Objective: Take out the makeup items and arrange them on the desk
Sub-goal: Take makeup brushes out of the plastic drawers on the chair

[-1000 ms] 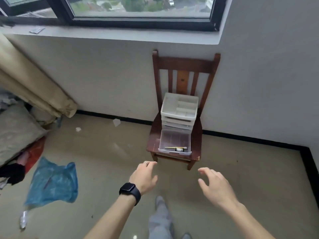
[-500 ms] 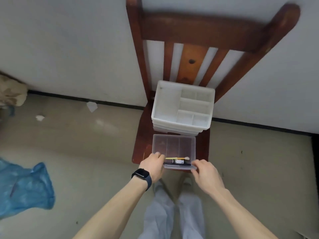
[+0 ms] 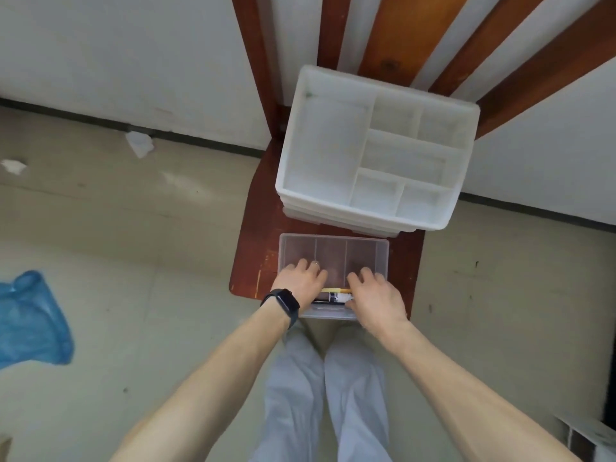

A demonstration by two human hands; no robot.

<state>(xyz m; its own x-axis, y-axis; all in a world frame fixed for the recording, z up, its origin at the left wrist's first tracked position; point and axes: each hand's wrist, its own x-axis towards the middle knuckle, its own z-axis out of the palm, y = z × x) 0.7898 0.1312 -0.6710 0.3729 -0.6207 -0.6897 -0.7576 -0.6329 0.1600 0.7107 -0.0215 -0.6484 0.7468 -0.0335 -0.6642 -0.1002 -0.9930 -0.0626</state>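
Clear plastic divided drawer [image 3: 333, 253] is sitting on the red-brown wooden chair [image 3: 254, 251] (white compartment tray [image 3: 320, 151] behind). Our left hand [image 3: 301, 282] and right hand [image 3: 375, 295] are covering the ends of a slim yellow stick [image 3: 335, 290] and dark labelled tube [image 3: 337, 297] inside its front; we cannot tell whether either is gripping.

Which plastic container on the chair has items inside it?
The clear drawer in front, holding a yellow stick and a dark labelled tube; the white organizer behind it shows only bare compartments.

A dark red wooden chair [image 3: 253, 258] at the frame's centre carries a white compartmented organizer [image 3: 320, 145] and, just below it, a clear drawer [image 3: 363, 258]. The floor [image 3: 133, 295] bears a blue plastic bag [image 3: 30, 321] at left and white scraps [image 3: 140, 145] at upper left.
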